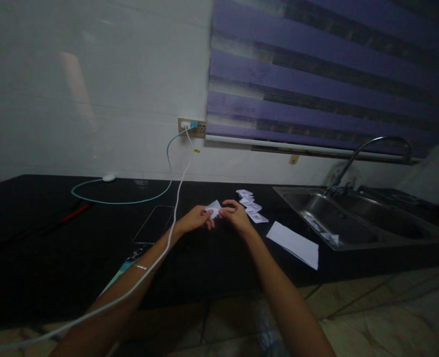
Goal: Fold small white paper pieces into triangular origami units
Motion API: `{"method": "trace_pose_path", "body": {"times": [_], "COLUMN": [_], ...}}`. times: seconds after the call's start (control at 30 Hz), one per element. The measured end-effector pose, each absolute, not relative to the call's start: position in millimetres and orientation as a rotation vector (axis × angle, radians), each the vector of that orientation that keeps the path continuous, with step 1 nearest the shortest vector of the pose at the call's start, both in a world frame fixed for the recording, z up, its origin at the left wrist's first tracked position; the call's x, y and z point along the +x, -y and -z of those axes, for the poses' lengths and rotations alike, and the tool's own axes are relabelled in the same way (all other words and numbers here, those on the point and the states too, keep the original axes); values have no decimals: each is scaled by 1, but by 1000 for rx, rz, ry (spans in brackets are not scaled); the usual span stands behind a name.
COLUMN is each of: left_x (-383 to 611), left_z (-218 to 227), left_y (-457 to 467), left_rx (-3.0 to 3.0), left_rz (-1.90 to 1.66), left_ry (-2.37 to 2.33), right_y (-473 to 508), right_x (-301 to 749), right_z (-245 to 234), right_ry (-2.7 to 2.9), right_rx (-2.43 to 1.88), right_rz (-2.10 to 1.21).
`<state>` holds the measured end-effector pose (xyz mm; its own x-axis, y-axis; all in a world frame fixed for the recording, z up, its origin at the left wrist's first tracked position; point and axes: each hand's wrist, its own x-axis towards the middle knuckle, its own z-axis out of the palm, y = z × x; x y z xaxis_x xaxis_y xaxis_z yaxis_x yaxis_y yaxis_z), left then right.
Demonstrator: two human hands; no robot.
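A small folded piece of white paper (213,208) is held just above the black countertop, between my two hands. My left hand (197,219) pinches its left lower side with thumb and fingers. On the right, my right hand (235,214) grips the paper's edge between thumb and index finger. Several folded white paper pieces (255,208) lie in an overlapping row just beyond my right hand. A stack of white paper sheets (294,244) rests to the right of my right forearm.
A phone (154,224) with a lanyard (119,273) lies left of my left hand. A white cable (178,198) hangs across my left forearm from the wall socket (192,127). At the right is a steel sink (297,198) with a curved faucet (356,151).
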<state>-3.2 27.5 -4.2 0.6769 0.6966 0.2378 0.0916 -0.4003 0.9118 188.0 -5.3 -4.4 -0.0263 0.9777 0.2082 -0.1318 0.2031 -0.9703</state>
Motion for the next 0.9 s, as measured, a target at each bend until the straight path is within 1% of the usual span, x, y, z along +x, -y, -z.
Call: {"method": "trace_pose_path", "body": {"times": [0.1, 0.3, 0.47, 0.57, 0.77, 0.9], "left_x": [-5, -6, -9, -13, -15, -12], "left_z": [4, -5, -6, -6, -7, -12], "left_y": [-28, -22, -22, -24, -24, -23], "left_rx": [1908, 1923, 1909, 1942, 1911, 1836], "left_rz": [-754, -703, -851, -852, -835, -842], "left_ry": [-589, -685, -819, -850, -835, -778], "right_y": [4, 5, 8, 6, 2, 1], "right_x": [191, 192, 190, 190, 190, 188], "right_z": [9, 6, 2, 5, 13, 11], "right_ry": [1277, 1344, 1356, 1373, 1429, 1370], "right_rx": [-1019, -996, -1033, -1080, -1079, -1078], "right_rz": [-1187, -1077, -1019, -980, -949, -1011]}}
